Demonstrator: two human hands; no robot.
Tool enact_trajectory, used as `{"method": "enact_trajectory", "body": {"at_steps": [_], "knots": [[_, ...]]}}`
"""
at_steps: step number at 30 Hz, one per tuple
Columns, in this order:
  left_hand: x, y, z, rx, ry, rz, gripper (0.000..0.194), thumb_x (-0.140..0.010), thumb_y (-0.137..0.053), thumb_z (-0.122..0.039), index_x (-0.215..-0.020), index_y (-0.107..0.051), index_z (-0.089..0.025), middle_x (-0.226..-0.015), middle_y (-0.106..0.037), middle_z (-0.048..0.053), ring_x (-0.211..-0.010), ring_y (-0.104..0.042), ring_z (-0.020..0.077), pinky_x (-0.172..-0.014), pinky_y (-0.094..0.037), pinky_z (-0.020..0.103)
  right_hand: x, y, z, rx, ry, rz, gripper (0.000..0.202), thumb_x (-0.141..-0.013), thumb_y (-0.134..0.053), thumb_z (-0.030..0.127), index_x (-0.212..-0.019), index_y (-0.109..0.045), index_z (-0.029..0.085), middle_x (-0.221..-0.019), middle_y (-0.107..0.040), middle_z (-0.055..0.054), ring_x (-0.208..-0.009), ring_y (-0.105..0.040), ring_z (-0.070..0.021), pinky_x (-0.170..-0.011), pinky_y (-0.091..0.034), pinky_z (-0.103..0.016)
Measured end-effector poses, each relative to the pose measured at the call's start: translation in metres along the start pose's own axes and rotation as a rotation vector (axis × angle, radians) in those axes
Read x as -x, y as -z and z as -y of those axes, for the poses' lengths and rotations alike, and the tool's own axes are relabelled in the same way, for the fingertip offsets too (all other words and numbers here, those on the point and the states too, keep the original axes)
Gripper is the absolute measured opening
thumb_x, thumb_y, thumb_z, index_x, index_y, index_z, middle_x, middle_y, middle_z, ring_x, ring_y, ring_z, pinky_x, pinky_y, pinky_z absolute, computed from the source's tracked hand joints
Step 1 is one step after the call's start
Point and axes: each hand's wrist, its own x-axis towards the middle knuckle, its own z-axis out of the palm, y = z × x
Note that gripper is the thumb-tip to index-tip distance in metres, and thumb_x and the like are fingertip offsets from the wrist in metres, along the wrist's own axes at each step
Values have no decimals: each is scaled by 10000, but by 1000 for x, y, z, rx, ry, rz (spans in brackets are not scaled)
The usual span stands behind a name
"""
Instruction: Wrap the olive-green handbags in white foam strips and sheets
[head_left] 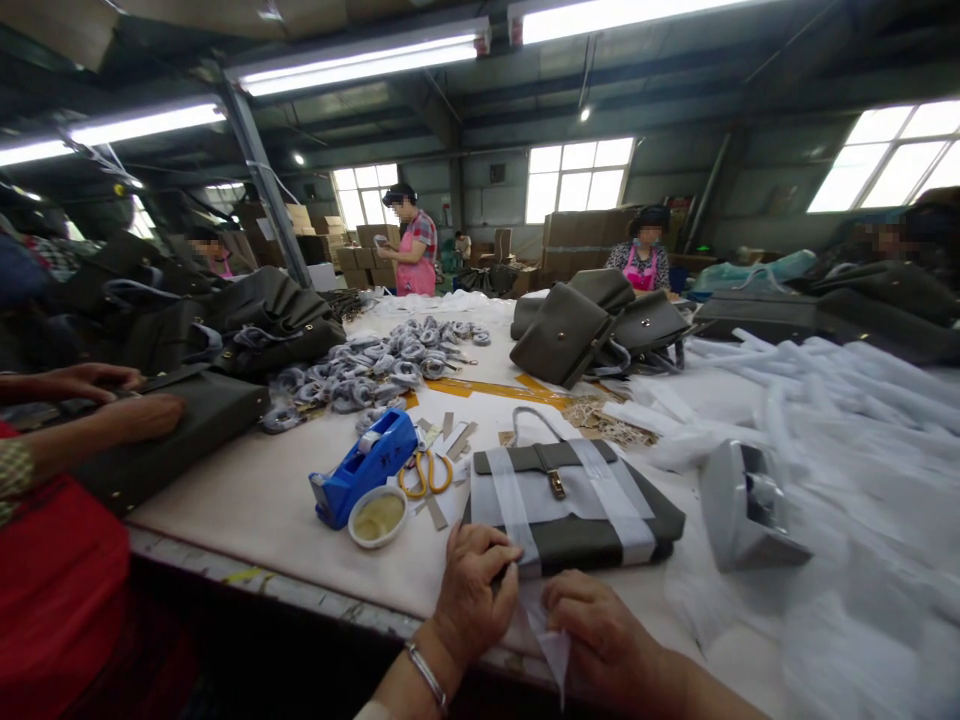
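Observation:
A dark olive handbag [577,545] lies on the table in front of me, its handle pointing away. Two white wrapping strips [611,495] run over its flap, on either side of a metal clasp [556,484]. At the bag's near left corner, my left hand [478,580] is closed, thumb and fingers gripping the edge. My right hand [592,620] pinches the loose, hanging end of the left strip [551,645] just off the bag's near side. The right fingertips are partly hidden by the strip.
Left of the bag are a blue tape dispenser [367,465], yellow-handled scissors [425,473] and a bowl of yellowish paste [377,517]. A grey dispenser [750,510] and white wrapping [847,600] lie right. Bundled straps [375,365] and more bags [566,335] sit behind. A co-worker's hands [135,410] work at left.

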Motion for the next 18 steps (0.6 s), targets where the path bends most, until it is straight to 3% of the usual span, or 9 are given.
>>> {"method": "enact_trajectory", "body": {"at_steps": [3, 5, 9, 13, 15, 18], "knots": [[0, -3, 4, -34, -5, 4, 250, -805, -763, -286, -1048, -713, -308, -1028, -652, 36, -1004, -582, 261, -1022, -361, 545, 9, 3, 4, 39, 8, 34, 154, -920, -436, 115, -870, -540, 216, -824, -611, -35, -753, -537, -168, -675, -377, -279], [1, -6, 7, -60, -7, 0, 344, -734, -838, -248, -1046, -712, -315, -1036, -657, 30, -1006, -580, 267, -1025, -357, 548, 5, 8, 9, 92, 27, 75, 167, -932, -406, 129, -843, -521, 213, -799, -602, -34, -740, -525, -171, -678, -354, -296], [1, -13, 12, -101, -9, -6, 348, -743, -791, -116, -1020, -717, -314, -993, -658, 26, -997, -571, 255, -1012, -366, 520, -23, 15, 19, 212, 92, 151, 150, -886, -442, 171, -742, -466, 206, -765, -607, -29, -705, -502, -172, -681, -326, -323], [1, -10, 10, -92, -18, 6, 296, -785, -683, -84, -981, -715, -304, -961, -639, 29, -973, -559, 241, -970, -382, 488, -52, 13, 13, 245, 166, 117, 130, -811, -441, 106, -747, -506, 199, -777, -631, -27, -698, -520, -165, -684, -325, -328], [1, -4, 4, -68, -24, 27, 320, -735, -661, -70, -972, -700, -282, -989, -628, 39, -986, -552, 249, -963, -382, 487, -61, 9, 4, 168, 62, 77, 145, -809, -445, 101, -725, -517, 196, -764, -618, -23, -691, -528, -156, -659, -326, -309], [0, 5, -4, -44, -12, 74, 237, -688, -675, -117, -893, -658, -234, -990, -603, 56, -989, -542, 261, -964, -381, 492, -69, 1, -10, 8, -259, -41, 203, -828, -513, 168, -632, -470, 194, -669, -538, 5, -631, -495, -137, -599, -310, -275]]}}
